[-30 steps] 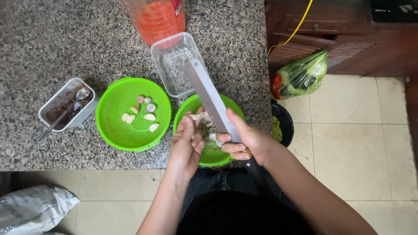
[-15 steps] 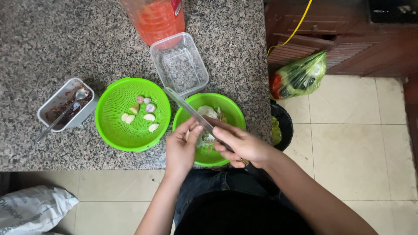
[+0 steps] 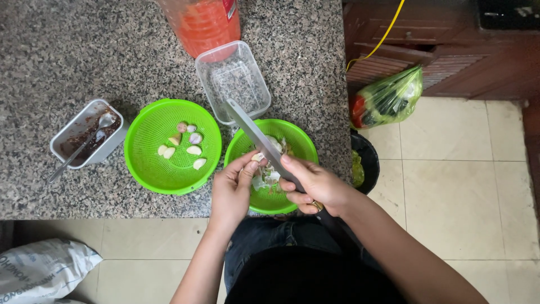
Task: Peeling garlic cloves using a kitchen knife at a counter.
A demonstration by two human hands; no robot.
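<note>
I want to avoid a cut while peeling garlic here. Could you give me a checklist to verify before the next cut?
1. Right hand grips the knife firmly: ok.
2. Left hand holds the garlic clove over the right green bowl: ok.
3. Left fingertips away from the blade edge: not ok, they are beside it.
4. Peeled cloves gathered in the green strainer: ok.
5. Blade sharpness: cannot tell.
</note>
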